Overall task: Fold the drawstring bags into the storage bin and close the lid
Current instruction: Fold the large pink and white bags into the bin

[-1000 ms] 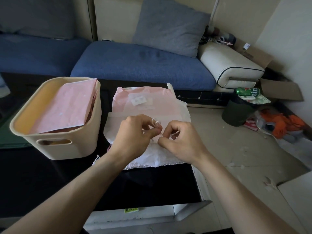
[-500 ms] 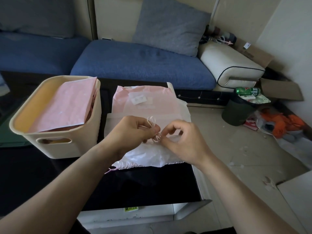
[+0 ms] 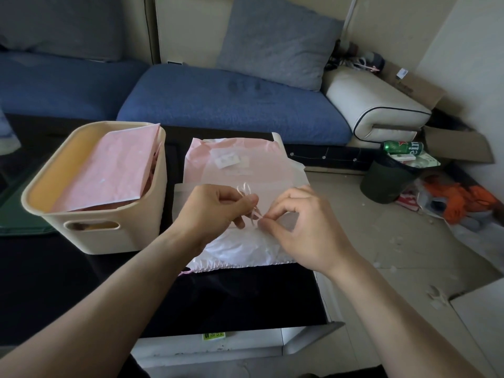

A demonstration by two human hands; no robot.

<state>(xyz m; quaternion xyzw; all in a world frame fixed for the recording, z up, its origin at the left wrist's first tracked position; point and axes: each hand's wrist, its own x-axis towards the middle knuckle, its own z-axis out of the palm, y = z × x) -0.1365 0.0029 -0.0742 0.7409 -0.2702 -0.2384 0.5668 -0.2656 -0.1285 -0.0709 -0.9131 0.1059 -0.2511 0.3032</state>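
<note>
The drawstring (image 3: 246, 190) is pinched in the curled fingers of the left hand (image 3: 215, 214); its lower end is pinched by the right hand (image 3: 300, 227). Both are held above the drawstring bags (image 3: 234, 170) stacked on the black table (image 3: 245, 296). A folded pink bag (image 3: 109, 170) is contained in the cream storage bin (image 3: 92, 186). A green Heineken can (image 3: 403, 147) is seen atop the dark wastebasket (image 3: 387, 181).

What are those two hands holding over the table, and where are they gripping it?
Both pinch the white bag's drawstring: the left hand holds its looped part, the right hand its lower end.
</note>
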